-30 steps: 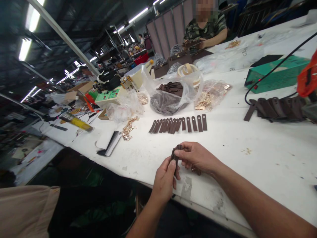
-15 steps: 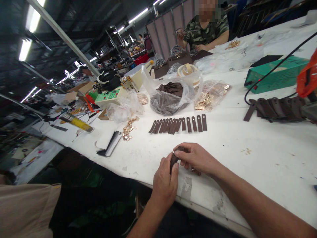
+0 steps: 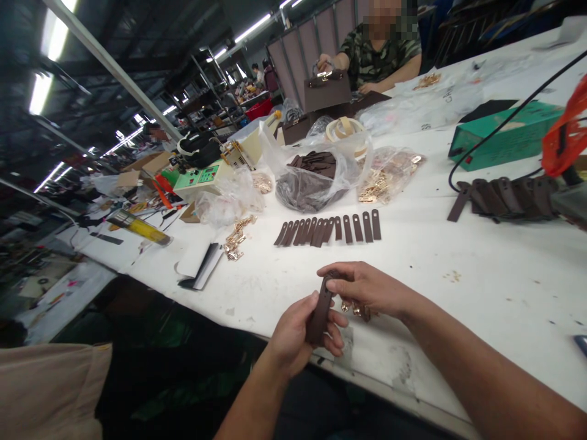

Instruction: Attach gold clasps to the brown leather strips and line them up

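Note:
Near the table's front edge, a dark brown leather tab is tilted between my two hands. My left hand holds its lower part, the thumb along one side and the fingers behind. My right hand pinches the rounded upper end, its thumb on the face by a small hole. Small gold metal fittings show under my right fingers; whether that hand holds them or they lie on the table, I cannot tell. Beyond my hands lies a row of several similar brown tabs, each with a hole at its rounded end.
Behind the row stand a clear plastic bag of brown tabs and a bag of gold fittings. Loose gold fittings lie left. Right are piled tabs and a green box with a cable. Opposite, a person holds a brown handbag.
My left hand has turned and opened its grip, so more of the tab's face shows. My right hand stays at the top end. The person opposite has raised the handbag by its handle.

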`<state>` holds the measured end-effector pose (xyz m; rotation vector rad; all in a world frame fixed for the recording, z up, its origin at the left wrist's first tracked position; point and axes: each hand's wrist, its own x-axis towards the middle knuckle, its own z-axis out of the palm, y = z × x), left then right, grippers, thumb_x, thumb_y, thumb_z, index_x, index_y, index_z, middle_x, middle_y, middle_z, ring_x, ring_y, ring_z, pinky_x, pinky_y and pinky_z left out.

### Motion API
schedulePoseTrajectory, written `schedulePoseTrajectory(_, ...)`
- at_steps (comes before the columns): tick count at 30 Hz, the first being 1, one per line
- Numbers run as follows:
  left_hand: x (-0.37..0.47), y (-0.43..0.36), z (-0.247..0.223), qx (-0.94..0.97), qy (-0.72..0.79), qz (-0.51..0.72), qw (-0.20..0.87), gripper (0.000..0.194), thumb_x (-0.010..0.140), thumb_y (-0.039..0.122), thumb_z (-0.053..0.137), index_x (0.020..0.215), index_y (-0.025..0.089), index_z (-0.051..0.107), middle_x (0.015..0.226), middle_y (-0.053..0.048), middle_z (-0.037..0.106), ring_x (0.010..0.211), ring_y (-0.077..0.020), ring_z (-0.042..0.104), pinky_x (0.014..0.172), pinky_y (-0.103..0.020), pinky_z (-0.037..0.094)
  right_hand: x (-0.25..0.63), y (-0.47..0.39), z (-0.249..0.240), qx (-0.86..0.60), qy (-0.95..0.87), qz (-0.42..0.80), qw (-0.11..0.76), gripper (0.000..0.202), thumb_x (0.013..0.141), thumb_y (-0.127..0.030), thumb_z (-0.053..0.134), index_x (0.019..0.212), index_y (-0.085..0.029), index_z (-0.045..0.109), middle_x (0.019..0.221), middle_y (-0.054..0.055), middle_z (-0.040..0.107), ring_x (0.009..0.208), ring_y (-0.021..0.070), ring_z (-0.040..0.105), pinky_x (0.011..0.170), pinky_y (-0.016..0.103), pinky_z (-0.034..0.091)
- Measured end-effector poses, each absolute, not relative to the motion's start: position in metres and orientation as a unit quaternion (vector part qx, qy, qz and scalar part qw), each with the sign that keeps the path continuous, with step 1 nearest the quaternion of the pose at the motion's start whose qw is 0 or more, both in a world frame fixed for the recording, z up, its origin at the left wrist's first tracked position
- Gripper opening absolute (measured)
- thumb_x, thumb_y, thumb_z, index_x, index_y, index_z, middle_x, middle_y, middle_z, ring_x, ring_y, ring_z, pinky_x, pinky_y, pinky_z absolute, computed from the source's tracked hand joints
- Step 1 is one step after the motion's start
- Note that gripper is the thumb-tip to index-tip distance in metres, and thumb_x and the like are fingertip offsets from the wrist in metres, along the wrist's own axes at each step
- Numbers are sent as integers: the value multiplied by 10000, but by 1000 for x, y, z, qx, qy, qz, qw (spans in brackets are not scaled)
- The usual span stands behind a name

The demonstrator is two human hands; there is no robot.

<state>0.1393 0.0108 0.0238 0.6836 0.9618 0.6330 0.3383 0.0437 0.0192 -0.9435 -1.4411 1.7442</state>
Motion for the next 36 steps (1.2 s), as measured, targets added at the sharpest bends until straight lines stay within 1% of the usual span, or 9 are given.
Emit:
schedulePoseTrajectory(4, 136, 10, 20, 298, 396, 269, 826, 466, 949, 551, 466, 1054, 123, 618, 790, -104, 704, 496, -180, 652, 405, -273, 546, 338, 43, 21, -352, -549, 684, 328, 453, 901, -468, 605, 1256, -187, 605, 723, -10, 583, 535, 89, 468, 471, 198, 344)
schedulePoseTrajectory(8, 134, 8, 20, 338, 355, 250, 835, 417, 843, 469, 686, 1102, 152, 605, 754, -44, 650, 454, -131, 585, 327, -201, 467, 339, 42, 21, -327, -549, 692, 336, 471, 902, -471, 607, 1282, -194, 584, 694, -15, 573, 564, 104, 475, 483, 201, 333)
schedulePoseTrajectory(15, 144, 5, 19, 360, 437, 236, 790, 273, 803, 372, 746, 842, 155, 585, 579, 37, 490, 400, -50, 361, 299, -136, 193, 336, 38, 24, -359, -625, 620, 310, 407, 895, -400, 617, 1270, -243, 634, 708, -7, 606, 565, 112, 489, 517, 214, 370)
schedulePoseTrajectory(18, 147, 4, 18, 371, 459, 241, 771, 314, 785, 398, 747, 726, 165, 544, 558, 40, 478, 400, -61, 376, 341, -170, 307, 333, 38, 24, -362, -642, 601, 309, 406, 884, -369, 626, 1268, -236, 644, 809, 16, 648, 613, 120, 527, 539, 216, 394)
schedulePoseTrajectory(21, 150, 3, 17, 403, 450, 247, 758, 325, 816, 404, 720, 692, 163, 541, 541, 49, 475, 397, -61, 385, 549, -292, 525, 332, 39, 23, -355, -638, 605, 317, 362, 896, -372, 606, 1215, -218, 674, 887, 34, 668, 620, 113, 536, 530, 209, 399)
schedulePoseTrajectory(24, 151, 4, 18, 423, 433, 260, 753, 303, 848, 405, 701, 745, 149, 575, 581, 39, 504, 425, -63, 410, 668, -334, 545, 333, 39, 24, -350, -623, 619, 325, 326, 905, -390, 593, 1154, -208, 697, 884, 33, 673, 585, 98, 521, 500, 198, 389)
schedulePoseTrajectory(28, 148, 7, 20, 344, 409, 256, 805, 343, 866, 496, 641, 915, 158, 607, 684, 18, 511, 442, -63, 361, 407, -191, 344, 339, 41, 25, -357, -605, 644, 303, 359, 887, -450, 609, 1146, -216, 695, 805, 20, 667, 534, 101, 502, 457, 203, 379)
schedulePoseTrajectory(31, 145, 12, 20, 296, 395, 249, 833, 420, 892, 558, 559, 1000, 157, 623, 690, 23, 478, 439, -51, 312, 392, -172, 211, 344, 45, 21, -369, -601, 625, 334, 403, 865, -468, 641, 1170, -209, 686, 816, 25, 678, 643, 147, 587, 559, 244, 455)
schedulePoseTrajectory(36, 141, 16, 13, 344, 443, 304, 770, 397, 909, 529, 563, 1009, 150, 619, 693, 26, 497, 434, -37, 320, 405, -178, 172, 355, 59, 13, -482, -583, 502, 419, 370, 857, -482, 651, 1099, -208, 709, 952, 42, 708, 839, 197, 626, 730, 305, 471)
